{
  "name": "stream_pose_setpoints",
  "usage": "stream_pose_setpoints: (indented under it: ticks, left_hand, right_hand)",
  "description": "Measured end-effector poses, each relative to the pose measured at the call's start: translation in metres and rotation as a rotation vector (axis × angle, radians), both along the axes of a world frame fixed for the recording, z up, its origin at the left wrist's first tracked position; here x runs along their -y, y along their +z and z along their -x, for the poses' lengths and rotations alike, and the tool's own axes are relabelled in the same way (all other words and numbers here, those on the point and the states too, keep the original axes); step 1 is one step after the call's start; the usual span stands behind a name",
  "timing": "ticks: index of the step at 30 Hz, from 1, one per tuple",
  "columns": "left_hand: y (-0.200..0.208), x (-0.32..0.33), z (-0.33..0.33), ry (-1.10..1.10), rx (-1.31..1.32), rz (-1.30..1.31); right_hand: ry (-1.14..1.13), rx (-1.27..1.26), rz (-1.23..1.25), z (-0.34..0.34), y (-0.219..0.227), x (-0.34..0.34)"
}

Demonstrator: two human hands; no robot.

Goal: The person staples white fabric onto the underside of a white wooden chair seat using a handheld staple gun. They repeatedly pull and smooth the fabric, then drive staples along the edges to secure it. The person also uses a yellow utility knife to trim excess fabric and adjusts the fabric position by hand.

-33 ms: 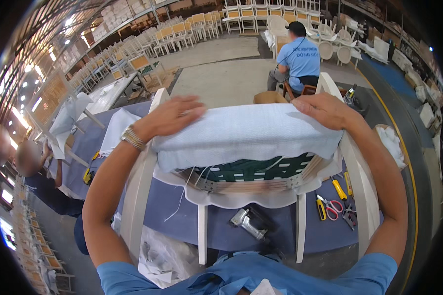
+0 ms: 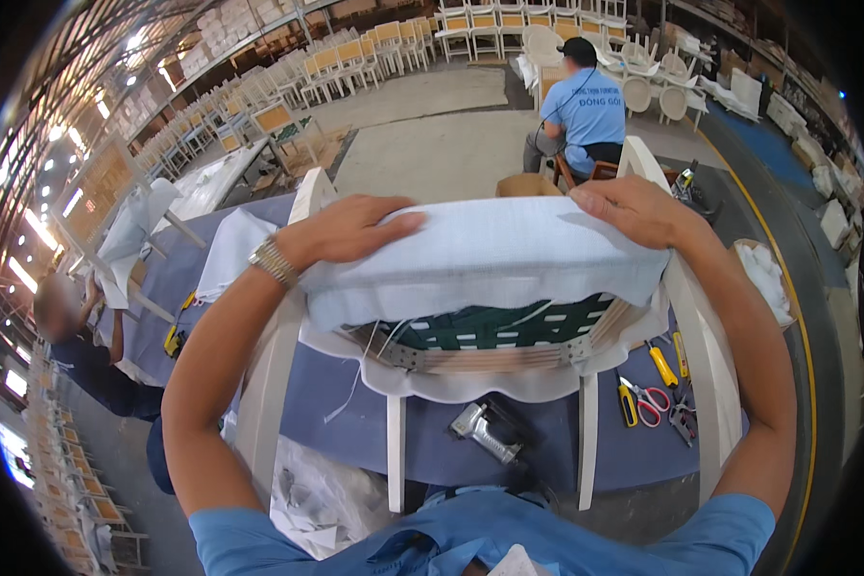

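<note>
A pale wooden chair frame stands tipped before me, its seat (image 2: 509,230) covered in light blue-white fabric. Below the fabric's loose lower edge show dark green webbing straps (image 2: 490,326) and loose white strings. My left hand (image 2: 360,228) lies on the cover's left part, fingers stretched out and thumb apart. At the right end, my right hand (image 2: 634,211) curls over the seat's top edge, its thumb on the fabric and its other fingers partly hidden. The chair's pale legs (image 2: 396,451) reach down toward me.
On the blue-grey tabletop (image 2: 341,384) lie a staple gun (image 2: 485,432), red-handled scissors (image 2: 651,408), yellow-handled tools (image 2: 662,367) and pliers (image 2: 683,422). Folded white fabric (image 2: 235,250) is at the left. One person (image 2: 96,355) works at left; another (image 2: 586,115) sits ahead.
My left hand has slid a little to the right along the fabric, its thumb now further apart. My right hand has barely moved.
</note>
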State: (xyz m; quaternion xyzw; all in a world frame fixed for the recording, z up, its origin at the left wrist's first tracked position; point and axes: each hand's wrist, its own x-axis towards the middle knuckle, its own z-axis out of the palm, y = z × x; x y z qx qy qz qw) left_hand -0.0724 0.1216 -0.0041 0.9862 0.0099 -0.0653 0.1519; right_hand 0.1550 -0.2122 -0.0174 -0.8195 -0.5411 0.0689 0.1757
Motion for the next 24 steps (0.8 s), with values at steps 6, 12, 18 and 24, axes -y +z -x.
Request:
stream_pose_setpoints:
  ticks: [6,12,18,24]
  left_hand:
    - [-0.021,0.113,-0.040,-0.428,0.493,-0.259]
    - [-0.032,0.164,0.001,-0.727,0.581,-0.271]
    - [0.037,0.086,-0.008,-0.430,0.404,0.128]
    - [0.050,-0.006,-0.105,-0.220,0.140,0.179]
  right_hand:
    - [0.050,0.040,-0.013,0.003,0.010,-0.006]
    - [-0.019,-0.066,-0.045,-0.019,0.028,-0.010]
    - [0.273,1.054,-0.714,0.061,0.147,-0.042]
    - [0.242,0.499,-1.249,0.110,0.101,-0.006]
